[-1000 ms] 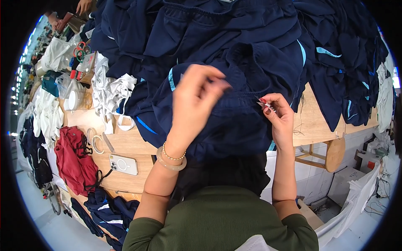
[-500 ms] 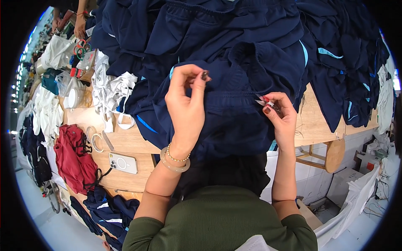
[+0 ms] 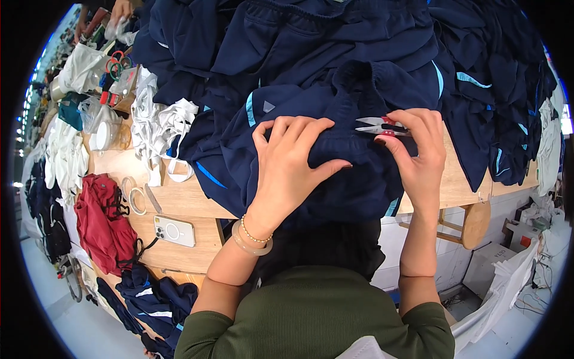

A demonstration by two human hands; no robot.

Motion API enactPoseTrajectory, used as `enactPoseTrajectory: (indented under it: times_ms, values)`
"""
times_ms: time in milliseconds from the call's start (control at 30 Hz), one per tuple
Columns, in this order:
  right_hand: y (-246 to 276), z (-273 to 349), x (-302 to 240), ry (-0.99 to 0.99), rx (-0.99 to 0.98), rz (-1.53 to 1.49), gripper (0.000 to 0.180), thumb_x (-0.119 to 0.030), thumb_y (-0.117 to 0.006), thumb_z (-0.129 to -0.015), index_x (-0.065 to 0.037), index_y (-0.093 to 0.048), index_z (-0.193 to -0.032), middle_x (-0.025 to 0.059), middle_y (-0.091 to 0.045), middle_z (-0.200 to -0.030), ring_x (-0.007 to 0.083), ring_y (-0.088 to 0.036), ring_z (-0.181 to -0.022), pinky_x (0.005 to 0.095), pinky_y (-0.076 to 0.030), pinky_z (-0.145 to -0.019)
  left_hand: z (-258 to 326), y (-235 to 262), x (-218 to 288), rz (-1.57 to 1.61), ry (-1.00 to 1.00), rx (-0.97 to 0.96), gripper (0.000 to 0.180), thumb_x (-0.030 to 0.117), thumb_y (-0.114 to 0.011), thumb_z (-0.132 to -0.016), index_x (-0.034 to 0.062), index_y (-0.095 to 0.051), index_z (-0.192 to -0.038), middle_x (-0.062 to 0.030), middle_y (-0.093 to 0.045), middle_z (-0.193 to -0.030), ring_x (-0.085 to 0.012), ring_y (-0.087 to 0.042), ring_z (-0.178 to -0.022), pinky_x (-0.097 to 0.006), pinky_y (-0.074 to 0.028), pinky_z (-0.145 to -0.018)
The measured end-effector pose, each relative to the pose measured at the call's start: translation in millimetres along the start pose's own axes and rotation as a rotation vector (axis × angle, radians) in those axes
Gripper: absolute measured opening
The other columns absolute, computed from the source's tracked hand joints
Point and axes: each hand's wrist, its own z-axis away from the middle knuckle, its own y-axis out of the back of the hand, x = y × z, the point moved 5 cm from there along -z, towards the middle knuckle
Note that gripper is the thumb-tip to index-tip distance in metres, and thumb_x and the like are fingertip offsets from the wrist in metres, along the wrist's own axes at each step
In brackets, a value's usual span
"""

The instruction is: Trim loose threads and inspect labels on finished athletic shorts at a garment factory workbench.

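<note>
The navy garment (image 3: 335, 173) with light blue trim lies at the near edge of the wooden table (image 3: 179, 203), draped partly over that edge toward the person. The left hand (image 3: 287, 164) rests flat on it, fingers spread and open, pressing the fabric down without gripping. Just right of the garment's gathered waistband, the right hand (image 3: 418, 155) is closed around small thread snips (image 3: 378, 127) with a red handle; their silver blades point left across the garment toward the left hand.

Behind the garment, a deep pile of navy clothes (image 3: 335, 42) with the same blue stripes covers the far half of the table and crowds against the garment's top edge. Left of the garment lies a bundle of white cords (image 3: 161, 128), touching the dark cloth. Further left of it sit clear plastic containers (image 3: 104, 128), and beyond them red-handled scissors (image 3: 113, 63). Near the garment's lower left, on bare wood, lies a white phone (image 3: 173, 230) face down, with rolls of clear tape (image 3: 134, 194) just beyond it. A red garment (image 3: 101, 221) hangs off the table's left end, well apart from the navy one. Down to the right of the garment, white sacks (image 3: 508, 287) and a cardboard box (image 3: 487, 266) stand on the floor.
</note>
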Motion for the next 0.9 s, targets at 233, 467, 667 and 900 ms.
enactPoseTrajectory:
  times_ms: [233,467,667,900]
  values:
    - [-13,-5,-7,0.109,-0.085,0.031,0.031,-0.016,-0.078,-0.07,-0.007,-0.068,-0.097,0.0034,-0.058,-0.093,0.0232,-0.052,-0.089,0.0342,-0.039,-0.077,4,-5,-2,-0.038,0.006,-0.045,0.059,0.03,-0.085,-0.065,0.0113,-0.061,-0.116,-0.0006,-0.06,-0.104,-0.0211,-0.054,-0.102,-0.05,-0.027,-0.104]
    - [-18,-2,-3,0.1,-0.113,0.055,0.031,-0.017,-0.078,-0.071,-0.008,-0.068,-0.098,0.0035,-0.058,-0.094,0.0229,-0.052,-0.09,0.034,-0.039,-0.078,4,-5,-2,-0.021,0.01,-0.05,0.064,0.03,-0.085,-0.066,0.0115,-0.058,-0.121,-0.0006,-0.06,-0.104,-0.0209,-0.053,-0.103,-0.052,-0.025,-0.106]
    - [-21,-1,-2,0.099,-0.121,0.042,0.03,-0.018,-0.078,-0.071,-0.008,-0.068,-0.098,0.0039,-0.058,-0.094,0.0229,-0.052,-0.09,0.0337,-0.039,-0.078,3,-5,-2,-0.022,0.008,-0.045,0.065,0.03,-0.085,-0.066,0.0113,-0.058,-0.123,-0.0012,-0.06,-0.104,-0.0211,-0.053,-0.103,-0.052,-0.024,-0.106]
    - [-21,-2,-1,0.07,-0.098,-0.047,0.03,-0.016,-0.078,-0.071,-0.008,-0.068,-0.098,0.0041,-0.058,-0.094,0.023,-0.052,-0.09,0.0336,-0.04,-0.077,4,-4,-2,-0.031,0.008,-0.046,0.066,0.03,-0.085,-0.066,0.0109,-0.058,-0.123,-0.0015,-0.06,-0.104,-0.0213,-0.053,-0.103,-0.052,-0.025,-0.106]
